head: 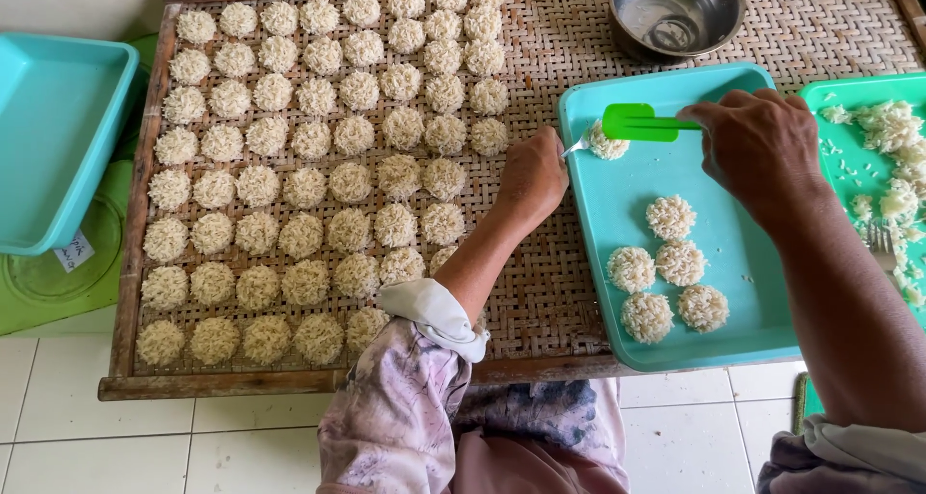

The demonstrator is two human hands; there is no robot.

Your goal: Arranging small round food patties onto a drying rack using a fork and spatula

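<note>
A green spatula (pixel 639 123) is gripped in the right hand (pixel 762 147), its blade laid against a rice cake (pixel 608 144) on the turquoise tray (pixel 617 214). A small metal tool (pixel 577 147) is pinched in the closed fingers of the left hand (pixel 531 178), touching the same cake. Rows of rice cakes (pixel 318 156) are laid on the woven bamboo tray (pixel 550 282).

Green spatula (pixel 639 123) lies flat against round rice cake (pixel 608 145) on teal tray (pixel 617 205)
</note>
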